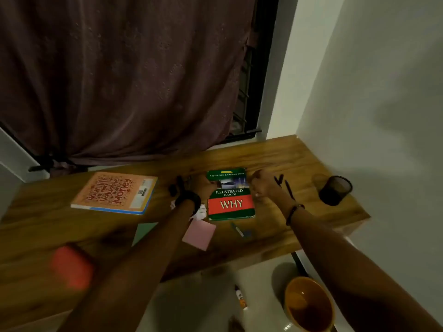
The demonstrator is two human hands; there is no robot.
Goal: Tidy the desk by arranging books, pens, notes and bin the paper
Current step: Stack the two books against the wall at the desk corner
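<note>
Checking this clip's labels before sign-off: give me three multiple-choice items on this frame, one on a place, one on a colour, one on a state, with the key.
1. Where is the orange bin?
A on the desk; B on the floor beside the desk; C on the windowsill.
2. What colour is the sticky note nearest the WHY book?
A pink; B yellow; C white.
3. How does the WHY book lie?
A open; B standing on end; C closed, cover up.

Key:
1 B, it sits on the pale floor below the edge of the desk.
2 A, a pink square lies just in front of the book.
3 C, the front cover with its title faces up.
</note>
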